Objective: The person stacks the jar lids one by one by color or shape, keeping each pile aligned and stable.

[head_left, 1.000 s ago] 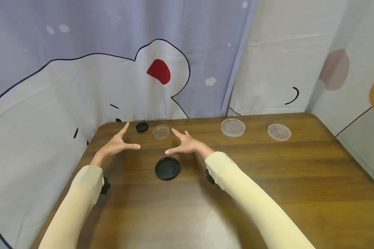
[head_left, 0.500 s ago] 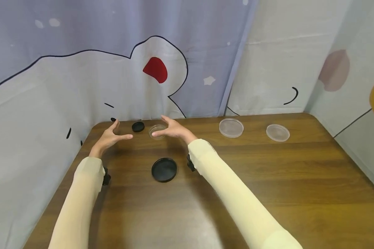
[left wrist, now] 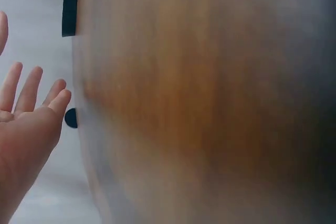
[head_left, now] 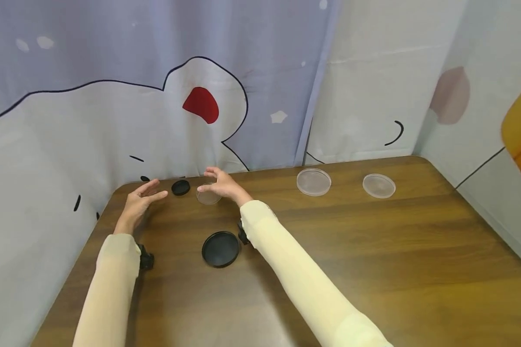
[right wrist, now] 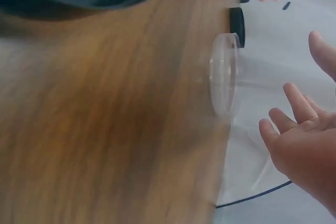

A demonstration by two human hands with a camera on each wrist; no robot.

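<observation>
My left hand (head_left: 138, 202) hovers with relaxed, spread fingers at the table's back left, just left of a small black round dish (head_left: 180, 187). That dish also shows as a dark block (left wrist: 70, 11) in the left wrist view. My right hand (head_left: 226, 185) is held over a small clear round dish (head_left: 208, 196), which its thumb and fingers partly overlap in the head view. In the right wrist view the clear dish (right wrist: 223, 74) stands apart from the fingers, with the black dish (right wrist: 237, 27) behind it. Neither hand holds anything.
A larger black round dish (head_left: 220, 249) lies on the wooden table (head_left: 373, 270), nearer me than the hands. Two more clear round dishes lie toward the back right, one (head_left: 314, 181) left of the other (head_left: 379, 186). A printed curtain (head_left: 260, 72) hangs behind the table.
My right hand has moved left and back, from right of the small clear dish to over it. My left hand has shifted left, its fingers less spread. The dishes stay put while the view shifts.
</observation>
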